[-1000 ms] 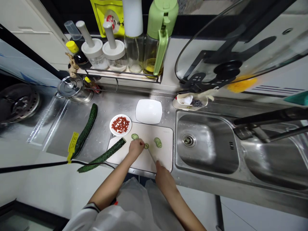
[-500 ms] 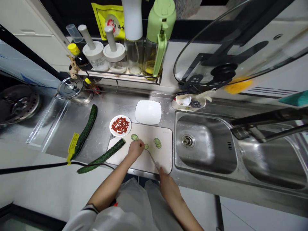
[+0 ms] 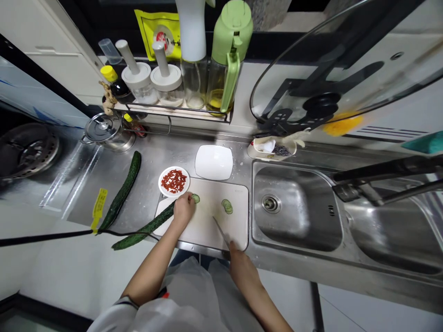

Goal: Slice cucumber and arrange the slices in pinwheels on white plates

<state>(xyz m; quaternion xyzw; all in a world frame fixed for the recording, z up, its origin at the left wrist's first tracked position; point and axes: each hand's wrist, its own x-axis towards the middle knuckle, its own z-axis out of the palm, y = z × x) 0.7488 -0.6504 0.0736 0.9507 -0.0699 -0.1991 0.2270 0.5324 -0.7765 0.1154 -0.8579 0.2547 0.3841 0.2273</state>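
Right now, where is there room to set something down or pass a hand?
The steel counter is bare between the leftmost cucumber and the plate of red pieces. The cutting board is bare between left slices and right slices, beyond the knife. It's crowded where left hand, second cucumber and left slices meet.

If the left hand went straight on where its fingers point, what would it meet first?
Most likely the cucumber slices, just ahead of the left hand; whether they touch is unclear.

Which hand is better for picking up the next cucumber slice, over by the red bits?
Probably the left hand: its fingertips are at those cucumber slices, while the right hand holds the knife.
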